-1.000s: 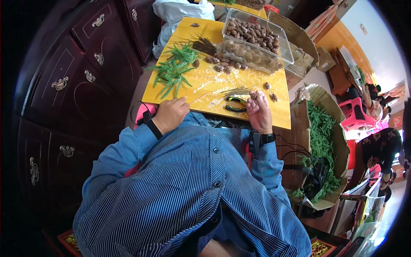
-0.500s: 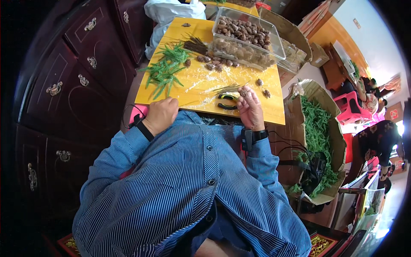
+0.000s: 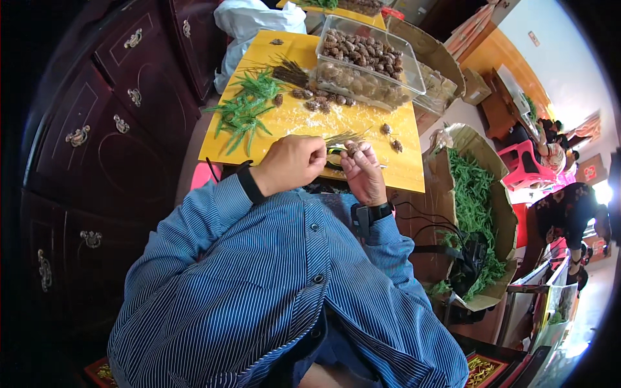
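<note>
My left hand [image 3: 293, 163] is curled at the near edge of the yellow table [image 3: 304, 119], fingers pinched on a thin bunch of green needle stems [image 3: 343, 137]. My right hand [image 3: 363, 172] sits beside it, fingers closed around a small brown cone [image 3: 352, 150] and the stems' end. Both hands meet over a dark ring-shaped object [image 3: 334, 159] on the table. Blue striped sleeves cover both forearms, with a dark band on each wrist.
A clear plastic tub of brown cones [image 3: 365, 61] stands at the table's far side, loose cones [image 3: 391, 136] and green sprigs [image 3: 246, 110] around it. Dark wooden drawers [image 3: 97, 136] stand on the left. A cardboard box of green needles [image 3: 475, 207] sits on the right. Other people sit far right.
My left hand has moved right from the table's near edge to meet the right hand. Both hands now close together on the stems and cone.
</note>
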The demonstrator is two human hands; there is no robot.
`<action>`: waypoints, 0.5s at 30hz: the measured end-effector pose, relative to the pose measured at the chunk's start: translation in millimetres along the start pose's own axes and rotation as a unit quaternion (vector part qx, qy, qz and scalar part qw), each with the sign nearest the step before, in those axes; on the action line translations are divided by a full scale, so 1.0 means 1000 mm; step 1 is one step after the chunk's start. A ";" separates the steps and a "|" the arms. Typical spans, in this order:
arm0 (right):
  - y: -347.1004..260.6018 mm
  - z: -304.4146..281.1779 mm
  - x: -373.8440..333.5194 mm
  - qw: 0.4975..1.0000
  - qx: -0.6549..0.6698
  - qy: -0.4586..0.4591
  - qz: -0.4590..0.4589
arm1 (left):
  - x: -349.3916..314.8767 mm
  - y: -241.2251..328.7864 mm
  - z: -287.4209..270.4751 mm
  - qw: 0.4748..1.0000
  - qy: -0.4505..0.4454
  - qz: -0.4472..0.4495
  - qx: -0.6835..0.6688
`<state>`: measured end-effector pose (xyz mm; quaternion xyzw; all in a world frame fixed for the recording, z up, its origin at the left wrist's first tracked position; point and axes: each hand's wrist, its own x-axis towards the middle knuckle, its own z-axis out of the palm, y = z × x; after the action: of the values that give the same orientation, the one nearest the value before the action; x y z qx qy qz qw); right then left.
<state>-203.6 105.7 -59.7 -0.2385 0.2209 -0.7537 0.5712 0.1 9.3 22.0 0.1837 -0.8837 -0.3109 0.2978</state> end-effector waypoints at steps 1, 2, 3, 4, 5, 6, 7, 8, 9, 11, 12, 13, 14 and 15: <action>0.000 -0.001 0.001 1.000 -0.007 -0.006 -0.008 | 0.003 -0.001 0.004 1.000 -0.001 0.003 0.006; 0.000 0.000 0.002 1.000 -0.016 -0.012 -0.015 | 0.005 -0.001 0.007 1.000 -0.002 0.002 0.004; 0.001 0.001 0.002 0.999 -0.024 -0.018 -0.021 | 0.006 -0.002 0.010 1.000 0.000 0.005 0.012; 0.001 0.003 0.002 0.999 -0.024 -0.016 -0.020 | 0.007 -0.002 0.012 1.000 0.003 0.008 0.019; 0.002 0.004 0.001 0.999 -0.041 -0.007 -0.017 | 0.007 -0.003 0.014 1.000 0.005 0.010 0.027; 0.003 0.006 0.001 0.998 -0.058 0.002 -0.014 | 0.007 -0.005 0.016 1.000 0.005 0.008 0.025; 0.002 0.008 0.000 0.997 -0.074 0.009 -0.014 | 0.008 -0.005 0.018 1.000 0.006 0.004 0.023; 0.002 0.007 0.000 0.997 -0.074 0.009 -0.014 | 0.008 -0.005 0.020 1.000 0.007 -0.001 0.022; 0.002 0.006 0.000 0.997 -0.081 0.001 -0.011 | 0.009 -0.005 0.021 1.000 0.009 -0.005 0.020; 0.003 0.004 0.000 0.995 -0.096 -0.015 -0.006 | 0.009 -0.003 0.021 1.000 0.012 -0.011 0.017; 0.003 0.005 0.000 0.995 -0.096 -0.015 -0.005 | 0.009 -0.003 0.021 1.000 0.015 -0.018 0.012; 0.004 0.006 0.000 0.995 -0.099 -0.014 -0.004 | 0.009 -0.004 0.021 0.999 0.019 -0.025 0.007; 0.004 0.007 0.001 0.995 -0.103 -0.014 -0.004 | 0.009 -0.004 0.021 0.999 0.019 -0.026 0.007; 0.004 0.008 0.001 0.994 -0.106 -0.013 -0.004 | 0.008 -0.004 0.021 0.999 0.021 -0.025 0.008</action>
<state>-196.1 103.6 -56.0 -0.3084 0.2908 -0.7251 0.5427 -18.9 11.3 9.7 0.2141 -0.8747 -0.3075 0.3075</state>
